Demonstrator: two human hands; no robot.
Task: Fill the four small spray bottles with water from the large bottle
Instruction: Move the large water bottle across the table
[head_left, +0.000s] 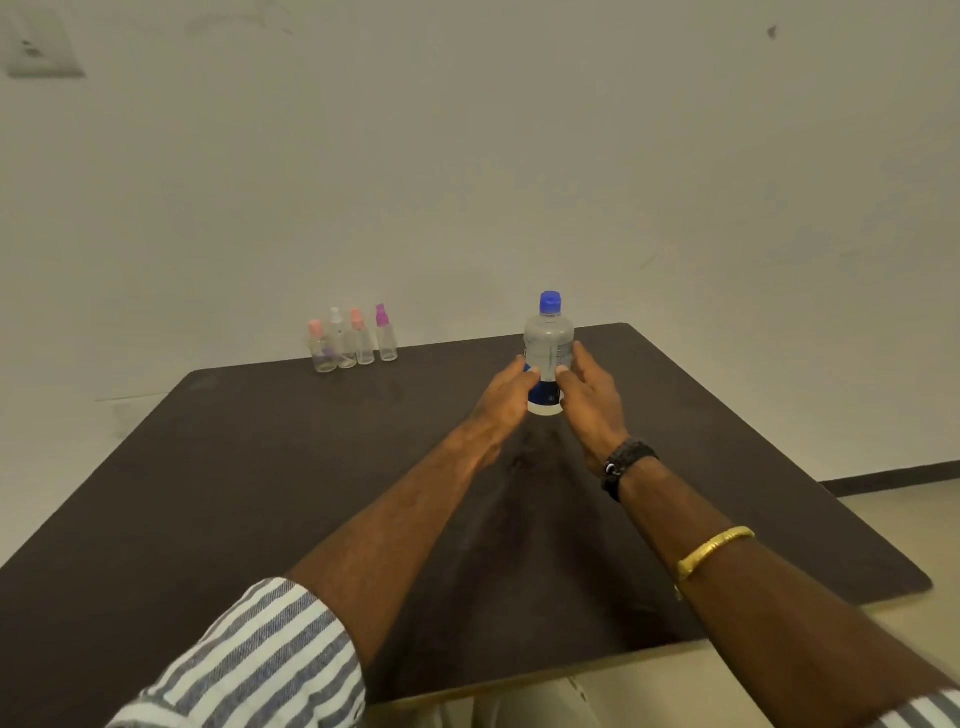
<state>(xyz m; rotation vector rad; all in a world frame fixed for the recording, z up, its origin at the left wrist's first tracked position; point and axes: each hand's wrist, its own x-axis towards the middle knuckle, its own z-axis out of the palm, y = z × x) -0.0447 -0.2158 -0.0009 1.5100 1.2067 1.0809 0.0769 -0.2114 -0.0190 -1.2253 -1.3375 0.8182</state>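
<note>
My left hand (506, 397) and right hand (589, 402) curl their fingers round the large bottle (548, 343), standing upright on the table (260, 493), far and right of middle. I should hold it low and firm before unscrewing the blue cap (550, 302). The four small spray bottles (355, 340) stand far left. The label's print is too small to read.
</note>
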